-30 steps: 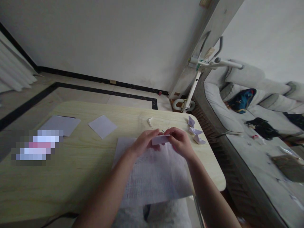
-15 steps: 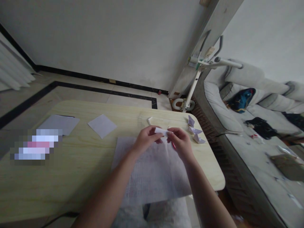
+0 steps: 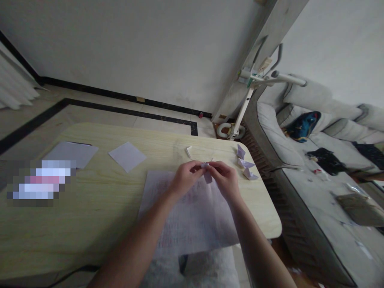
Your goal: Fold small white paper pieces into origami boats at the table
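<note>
Between my two hands is a small piece of folded white paper (image 3: 208, 177), pinched at its top while one strip hangs down. My left hand (image 3: 188, 174) has its thumb and fingers closed on the paper's left side. My right hand (image 3: 223, 174) grips it from the right, fingertips close to the left ones. Below them lies a large printed sheet (image 3: 192, 224) on the table. Just beyond the hands is a small white folded strip (image 3: 189, 151). Several folded paper figures (image 3: 246, 163) stand to the right of my right hand.
A square white sheet (image 3: 127, 156) lies on the wooden table (image 3: 90, 208). Farther left is more white paper (image 3: 72, 154) with a dark pen (image 3: 78, 143) on it, beside a blurred-out patch. A grey sofa (image 3: 300, 192) and exercise equipment (image 3: 241, 112) stand beyond the table's right side.
The folded paper was held level as a strip between the hands; now part of it hangs downward. My hands have come closer together. The view has shifted slightly.
</note>
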`<state>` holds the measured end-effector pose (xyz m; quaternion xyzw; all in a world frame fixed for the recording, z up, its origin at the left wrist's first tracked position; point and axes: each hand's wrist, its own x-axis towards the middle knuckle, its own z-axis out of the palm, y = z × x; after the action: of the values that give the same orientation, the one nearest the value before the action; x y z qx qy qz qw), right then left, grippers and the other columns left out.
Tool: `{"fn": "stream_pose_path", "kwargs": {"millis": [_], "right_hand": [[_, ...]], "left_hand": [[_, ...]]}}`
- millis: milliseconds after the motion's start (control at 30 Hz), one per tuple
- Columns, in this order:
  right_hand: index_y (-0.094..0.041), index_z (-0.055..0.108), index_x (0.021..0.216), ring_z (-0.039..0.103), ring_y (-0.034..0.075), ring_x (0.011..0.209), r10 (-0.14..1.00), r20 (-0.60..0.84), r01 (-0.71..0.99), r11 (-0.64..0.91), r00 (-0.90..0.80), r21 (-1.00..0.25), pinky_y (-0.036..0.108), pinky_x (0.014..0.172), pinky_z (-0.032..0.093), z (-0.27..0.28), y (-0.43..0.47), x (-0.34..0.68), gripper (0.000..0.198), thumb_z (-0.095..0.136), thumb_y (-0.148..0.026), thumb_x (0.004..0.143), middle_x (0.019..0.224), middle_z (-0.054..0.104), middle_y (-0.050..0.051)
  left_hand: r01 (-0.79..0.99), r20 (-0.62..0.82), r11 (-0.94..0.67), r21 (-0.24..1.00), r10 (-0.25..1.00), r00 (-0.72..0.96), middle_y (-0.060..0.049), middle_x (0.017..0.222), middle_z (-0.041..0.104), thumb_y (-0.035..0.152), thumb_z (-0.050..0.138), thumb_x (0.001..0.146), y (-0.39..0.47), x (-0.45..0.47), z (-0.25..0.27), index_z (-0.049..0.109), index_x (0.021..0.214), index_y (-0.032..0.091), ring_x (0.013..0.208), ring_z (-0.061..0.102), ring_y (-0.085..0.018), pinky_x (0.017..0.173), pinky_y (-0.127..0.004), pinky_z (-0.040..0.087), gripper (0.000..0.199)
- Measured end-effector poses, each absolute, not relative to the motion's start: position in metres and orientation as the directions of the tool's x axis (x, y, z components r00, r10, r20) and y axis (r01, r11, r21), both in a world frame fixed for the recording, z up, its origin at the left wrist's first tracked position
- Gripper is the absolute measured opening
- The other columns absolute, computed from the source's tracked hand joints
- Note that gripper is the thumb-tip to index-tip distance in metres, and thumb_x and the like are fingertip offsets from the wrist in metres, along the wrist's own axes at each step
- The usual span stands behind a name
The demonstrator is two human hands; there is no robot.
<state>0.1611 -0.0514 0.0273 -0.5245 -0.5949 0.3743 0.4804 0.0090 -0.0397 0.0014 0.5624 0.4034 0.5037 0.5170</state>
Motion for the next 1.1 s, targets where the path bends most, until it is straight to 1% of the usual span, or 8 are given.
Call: {"fn": "stream_pose_path", "kwargs": {"millis": [133, 233, 467, 733, 933, 1100], "right_hand": [[-0.018, 0.070, 0.076, 0.061, 0.015, 0.063, 0.986, 0.139, 0.167, 0.124, 0.087, -0.978, 0.028, 0.061, 0.049, 0.025, -0.052, 0.158, 0.020, 0.076, -0.037, 0.070, 0.070, 0.069, 0.002], [-0.018, 0.069, 0.075, 0.058, 0.014, 0.060, 0.988, 0.124, 0.139, 0.111, 0.087, -0.984, 0.028, 0.060, 0.048, 0.026, -0.053, 0.157, 0.021, 0.076, -0.037, 0.069, 0.067, 0.066, 0.001], [-0.018, 0.068, 0.075, 0.055, 0.014, 0.057, 0.991, 0.111, 0.147, 0.099, 0.075, -0.984, 0.027, 0.057, 0.046, 0.028, -0.053, 0.156, 0.024, 0.074, -0.041, 0.071, 0.061, 0.062, 0.000], [-0.018, 0.068, 0.074, 0.054, 0.012, 0.057, 0.993, 0.107, 0.108, 0.101, 0.050, -0.989, 0.026, 0.056, 0.043, 0.028, -0.053, 0.156, 0.020, 0.074, -0.037, 0.073, 0.060, 0.061, -0.001], [-0.018, 0.067, 0.074, 0.054, 0.013, 0.056, 0.992, 0.109, 0.129, 0.101, 0.055, -0.986, 0.027, 0.056, 0.043, 0.026, -0.053, 0.157, 0.021, 0.072, -0.039, 0.073, 0.059, 0.061, 0.000], [-0.018, 0.064, 0.070, 0.051, 0.012, 0.054, 0.992, 0.104, 0.117, 0.095, 0.065, -0.989, 0.026, 0.054, 0.040, 0.024, -0.052, 0.157, 0.022, 0.072, -0.038, 0.073, 0.057, 0.059, -0.001]], "left_hand": [[-0.074, 0.130, -0.123, 0.990, 0.988, 0.085, -0.006, 0.087, 0.074, 0.029, 0.067, 0.078, -0.039, 0.007, 0.006, 0.072, 0.085, 0.016, 0.083, 0.067, -0.019, 0.077, -0.029, 0.052, 0.015], [-0.055, 0.133, -0.129, 0.990, 0.987, 0.088, -0.006, 0.088, 0.075, 0.030, 0.065, 0.080, -0.040, 0.005, 0.009, 0.072, 0.085, 0.017, 0.083, 0.068, -0.019, 0.078, -0.030, 0.053, 0.015], [-0.019, 0.130, -0.128, 0.992, 0.987, 0.092, -0.006, 0.087, 0.074, 0.028, 0.064, 0.080, -0.042, 0.005, 0.013, 0.071, 0.082, 0.017, 0.082, 0.067, -0.019, 0.077, -0.030, 0.052, 0.014], [-0.018, 0.109, -0.108, 0.994, 0.990, 0.093, -0.006, 0.084, 0.074, 0.029, 0.064, 0.079, -0.043, 0.003, 0.017, 0.071, 0.081, 0.016, 0.080, 0.067, -0.019, 0.074, -0.028, 0.052, 0.015], [-0.020, 0.092, -0.090, 0.996, 0.991, 0.094, -0.005, 0.081, 0.073, 0.030, 0.065, 0.078, -0.043, 0.003, 0.019, 0.070, 0.078, 0.016, 0.078, 0.066, -0.019, 0.073, -0.029, 0.052, 0.014], [-0.019, 0.100, -0.099, 0.995, 0.991, 0.086, -0.005, 0.079, 0.072, 0.027, 0.064, 0.077, -0.044, 0.004, 0.021, 0.070, 0.076, 0.017, 0.077, 0.066, -0.019, 0.072, -0.028, 0.051, 0.012]]}}
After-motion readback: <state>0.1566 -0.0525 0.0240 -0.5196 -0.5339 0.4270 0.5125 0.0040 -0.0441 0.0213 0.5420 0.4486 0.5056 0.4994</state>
